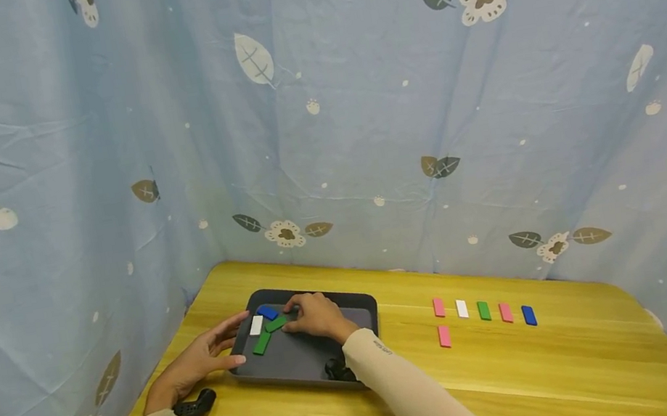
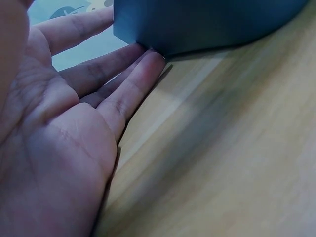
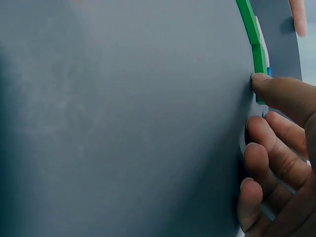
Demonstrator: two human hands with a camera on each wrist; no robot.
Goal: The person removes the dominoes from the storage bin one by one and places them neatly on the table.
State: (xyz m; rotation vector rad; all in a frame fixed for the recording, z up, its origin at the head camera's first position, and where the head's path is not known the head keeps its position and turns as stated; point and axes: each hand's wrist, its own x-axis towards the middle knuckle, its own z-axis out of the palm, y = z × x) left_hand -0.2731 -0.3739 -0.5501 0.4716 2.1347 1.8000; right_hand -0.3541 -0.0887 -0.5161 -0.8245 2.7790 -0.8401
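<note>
A dark grey tray [image 1: 308,370] stands on the wooden table, with a blue block [image 1: 268,312], a white block [image 1: 257,325] and two flat green blocks near its left end. My right hand [image 1: 318,316] reaches inside, its thumb and a finger pinching the right end of the upper green block [image 1: 276,324]. That block touches the lower green block [image 1: 261,344]. In the right wrist view the thumb lies against the green block [image 3: 259,59], and the other fingers are curled. My left hand [image 1: 202,355] rests at the tray's left side, its extended fingers touching the outer wall [image 2: 197,24].
Right of the tray, a row holds a pink block [image 1: 439,307], a white block [image 1: 461,309], a green block [image 1: 484,311], another pink block [image 1: 506,312] and a blue block [image 1: 529,315]. One more pink block [image 1: 444,337] lies nearer me. A patterned curtain [image 1: 359,123] hangs behind.
</note>
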